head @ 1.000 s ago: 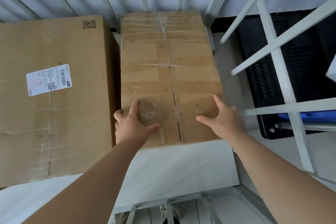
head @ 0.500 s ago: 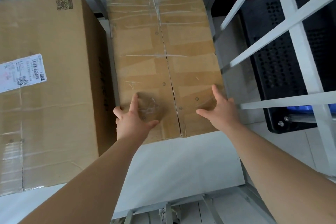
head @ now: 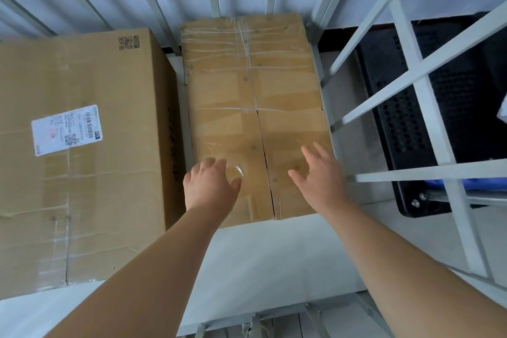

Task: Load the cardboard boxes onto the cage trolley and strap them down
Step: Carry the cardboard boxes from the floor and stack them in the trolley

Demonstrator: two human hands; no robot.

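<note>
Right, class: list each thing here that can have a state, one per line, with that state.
Narrow box: flaps closed, taped, flat on the trolley.
Large box: closed, taped, label on top, beside it.
Left hand: open, over the narrow box's near end, gripping nothing.
Right hand: open, fingers spread, over the same box.
Cage trolley: holding both boxes, no strap visible.
</note>
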